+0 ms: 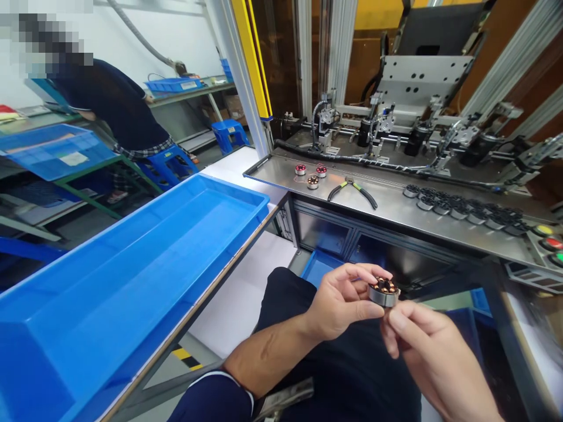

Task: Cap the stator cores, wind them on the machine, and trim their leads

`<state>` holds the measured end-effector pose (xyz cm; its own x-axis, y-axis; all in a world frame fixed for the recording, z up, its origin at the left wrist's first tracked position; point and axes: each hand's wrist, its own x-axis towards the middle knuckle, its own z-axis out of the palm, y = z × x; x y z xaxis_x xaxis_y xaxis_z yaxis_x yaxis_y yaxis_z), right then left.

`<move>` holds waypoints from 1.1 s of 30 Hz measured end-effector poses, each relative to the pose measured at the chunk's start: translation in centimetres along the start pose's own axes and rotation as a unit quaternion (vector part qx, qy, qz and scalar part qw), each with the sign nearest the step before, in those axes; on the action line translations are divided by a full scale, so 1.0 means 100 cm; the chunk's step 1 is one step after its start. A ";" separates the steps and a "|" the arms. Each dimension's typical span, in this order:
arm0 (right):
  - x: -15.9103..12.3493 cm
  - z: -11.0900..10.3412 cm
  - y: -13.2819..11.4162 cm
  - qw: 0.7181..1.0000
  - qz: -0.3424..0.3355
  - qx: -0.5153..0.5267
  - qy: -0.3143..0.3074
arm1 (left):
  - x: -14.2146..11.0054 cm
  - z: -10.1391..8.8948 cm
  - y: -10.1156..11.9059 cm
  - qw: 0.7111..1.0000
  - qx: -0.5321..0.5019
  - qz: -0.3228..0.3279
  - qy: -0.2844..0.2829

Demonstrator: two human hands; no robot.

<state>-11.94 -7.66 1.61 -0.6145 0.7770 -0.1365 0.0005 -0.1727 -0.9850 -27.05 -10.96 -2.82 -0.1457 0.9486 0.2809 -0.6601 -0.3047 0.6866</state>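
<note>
My left hand (341, 299) grips a motor stator (383, 298), a round part with a silver metal rim and copper windings on top, holding it above my lap between thumb and fingers. Just below the stator's near right edge, my right hand (424, 334) is closed in a pinch; what sits between its fingertips is too small to make out. On the metal ledge of the machine lie two stators with red windings (300, 169) (321, 170) and one with copper windings (312, 181). Beside them rest green-and-black handled cutting pliers (352, 190), their handles spread.
A large blue tray (132, 258) stands on the table at my left. Several black round parts (470, 210) line the ledge at right, near push buttons (552, 243). Machine fixtures (382, 126) stand behind the ledge. Another person (112, 108) sits at a far bench.
</note>
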 end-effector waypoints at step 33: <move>0.001 -0.019 -0.009 0.868 -0.302 -0.391 0.040 | -0.005 0.008 0.028 0.701 0.658 0.272 -0.046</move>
<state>-10.47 -6.31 2.25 -0.6321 0.6282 0.4536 0.2528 0.7206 -0.6457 -28.27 -12.34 -0.51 -0.0239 0.6699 0.7421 0.7338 -0.4923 0.4680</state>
